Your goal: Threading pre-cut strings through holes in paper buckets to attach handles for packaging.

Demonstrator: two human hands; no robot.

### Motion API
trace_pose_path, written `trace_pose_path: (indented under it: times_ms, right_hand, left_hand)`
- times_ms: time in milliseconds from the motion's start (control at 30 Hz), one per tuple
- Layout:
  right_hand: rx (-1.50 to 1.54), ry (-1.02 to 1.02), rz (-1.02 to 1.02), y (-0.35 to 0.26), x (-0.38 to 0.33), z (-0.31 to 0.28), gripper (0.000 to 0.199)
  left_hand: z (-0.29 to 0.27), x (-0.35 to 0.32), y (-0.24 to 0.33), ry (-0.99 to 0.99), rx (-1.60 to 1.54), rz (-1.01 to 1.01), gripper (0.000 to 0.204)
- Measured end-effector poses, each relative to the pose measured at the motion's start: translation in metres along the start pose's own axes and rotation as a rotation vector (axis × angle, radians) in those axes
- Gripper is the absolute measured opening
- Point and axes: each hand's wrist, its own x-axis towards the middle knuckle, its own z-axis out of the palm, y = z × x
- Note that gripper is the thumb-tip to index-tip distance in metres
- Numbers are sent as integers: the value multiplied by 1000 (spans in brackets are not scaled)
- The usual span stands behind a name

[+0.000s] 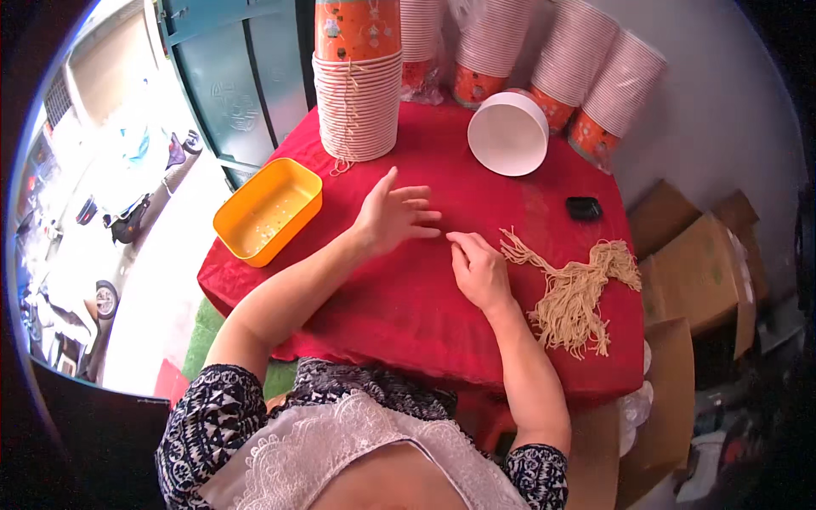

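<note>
My left hand (398, 214) is raised over the middle of the red-covered table, its fingers spread and nothing in it. Close beside it, my right hand (478, 270) has its fingers bent and pressed together; whatever they may pinch is too small to make out. To the right of that hand lies a loose bundle of beige strings (574, 299). Beyond my left hand stands a tall stack of orange paper buckets (359, 106) with pale rims, and knotted string hangs down its side. A white-lined paper bucket (508, 133) lies tipped, its mouth facing me.
A yellow plastic basin (289, 223) with small bits inside sits at the table's left. At the back, several wrapped bucket stacks (574, 55) lean by the wall. A small black dish (583, 208) rests on the red cloth (399, 319). Cardboard boxes (697, 272) stand at the right.
</note>
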Motion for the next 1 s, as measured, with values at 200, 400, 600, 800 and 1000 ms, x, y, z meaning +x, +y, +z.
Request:
trace_pose_path:
  times_ms: [200, 400, 600, 800, 1000]
  right_hand:
    - [-5, -63, -29, 2, -5, 0, 21]
    - [-56, -113, -43, -4, -7, 0, 22]
    - [-74, -137, -35, -6, -7, 5, 22]
    - [-54, -138, -38, -11, -6, 3, 23]
    - [-102, -163, -67, -10, -9, 6, 23]
  left_hand:
    - [-1, -8, -12, -33, -53, 66, 89]
    - [3, -12, -14, -57, -72, 47, 88]
    - [-1, -16, -14, -83, -83, 39, 87]
    - [2, -18, -13, -73, -71, 36, 87]
    - [0, -20, -15, -100, -82, 29, 85]
